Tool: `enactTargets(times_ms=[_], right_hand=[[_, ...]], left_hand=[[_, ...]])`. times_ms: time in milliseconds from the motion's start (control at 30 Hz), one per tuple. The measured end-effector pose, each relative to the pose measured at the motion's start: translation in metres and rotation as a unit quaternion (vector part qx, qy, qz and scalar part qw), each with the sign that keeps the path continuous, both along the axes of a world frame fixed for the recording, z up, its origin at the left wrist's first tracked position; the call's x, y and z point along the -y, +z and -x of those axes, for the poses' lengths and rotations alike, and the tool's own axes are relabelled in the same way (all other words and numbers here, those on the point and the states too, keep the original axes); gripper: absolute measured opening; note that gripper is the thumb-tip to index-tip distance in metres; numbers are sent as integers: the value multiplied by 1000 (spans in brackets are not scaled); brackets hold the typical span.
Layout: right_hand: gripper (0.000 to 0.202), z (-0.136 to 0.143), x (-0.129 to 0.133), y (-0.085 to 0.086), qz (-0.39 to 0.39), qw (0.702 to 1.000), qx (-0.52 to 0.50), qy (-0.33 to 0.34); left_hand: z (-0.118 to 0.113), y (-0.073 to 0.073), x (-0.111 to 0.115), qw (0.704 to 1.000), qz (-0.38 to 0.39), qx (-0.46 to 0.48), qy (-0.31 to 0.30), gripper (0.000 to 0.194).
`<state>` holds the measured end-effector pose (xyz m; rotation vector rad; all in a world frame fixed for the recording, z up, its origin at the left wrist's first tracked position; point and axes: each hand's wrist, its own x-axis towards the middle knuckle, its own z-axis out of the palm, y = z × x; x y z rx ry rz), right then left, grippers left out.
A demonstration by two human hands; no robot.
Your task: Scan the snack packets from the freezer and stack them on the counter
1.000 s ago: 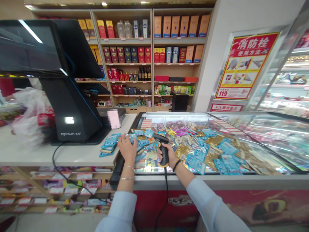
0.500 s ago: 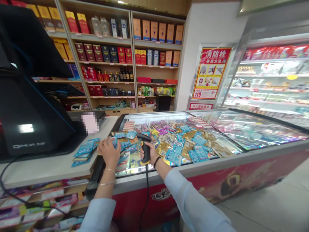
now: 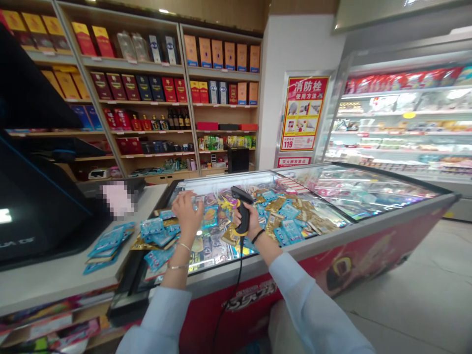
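Observation:
My right hand is wrapped round the handle of a black and yellow barcode scanner. Its head points up and left, and a cable hangs from the grip. Raised above the glass, my left hand has its fingers apart and slightly bent, with nothing visible in it. Just left of that hand lies a loose heap of blue and gold snack packets on the freezer's left end. More blue and gold packets are spread over the glass to the right of the scanner.
A chest freezer with a glass top stretches to the right. The white counter on the left carries a stack of blue packets and a dark checkout terminal. Behind stand shelves of boxes and bottles.
My left hand has lifted off the packets on the left and moved up and right. The scanner in my right hand has risen and shifted right. The view has turned slightly right.

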<state>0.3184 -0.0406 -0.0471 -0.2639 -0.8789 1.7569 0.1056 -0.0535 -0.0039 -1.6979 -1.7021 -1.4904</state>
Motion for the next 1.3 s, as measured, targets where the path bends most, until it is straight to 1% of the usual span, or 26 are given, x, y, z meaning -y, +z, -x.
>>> enactTargets(times_ms=[67, 167, 267, 400, 500, 600, 667, 733, 867, 967, 1033, 1100, 1200, 1300], right_hand=[[27, -30, 0, 6, -5, 999, -6, -42], [23, -68, 2, 8, -20, 995, -14, -92], [21, -99, 4, 2, -28, 990, -20, -136], [18, -128, 4, -7, -11, 985, -25, -173], [18, -142, 2, -13, -4, 982, -32, -185], [18, -147, 0, -19, -7, 982, -34, -186], [19, -148, -2, -24, -12, 982, -39, -186], [19, -148, -3, -28, -17, 982, -45, -183], [21, -148, -3, -31, -15, 984, -42, -174], [21, -148, -3, -31, -14, 984, -45, -174], [22, -148, -4, -32, -20, 983, -51, -177], [22, -147, -6, -33, -29, 982, -56, -180], [26, -147, -11, -38, -31, 983, -49, -173], [31, -147, -18, -43, -42, 983, -37, -175]], left_hand=[[-18, -1, -7, 1000, 3, -5, -28, 32], [-42, -9, -18, 996, 11, -19, -85, 32], [-61, -20, -29, 989, 46, -32, -139, 30], [-73, -35, -47, 965, 123, -39, -227, 26], [-77, -42, -60, 933, 202, -54, -293, 26], [-80, -45, -72, 893, 291, -96, -329, 27], [-81, -46, -78, 871, 335, -129, -336, 29], [-83, -50, -81, 855, 361, -159, -337, 34], [-85, -58, -82, 839, 386, -185, -336, 43], [-84, -59, -81, 833, 411, -152, -337, 43], [-82, -56, -78, 831, 431, -107, -335, 44], [-79, -52, -77, 834, 432, -63, -337, 44], [-73, -49, -78, 846, 393, 18, -360, 46], [-70, -49, -85, 852, 338, 163, -366, 54]])
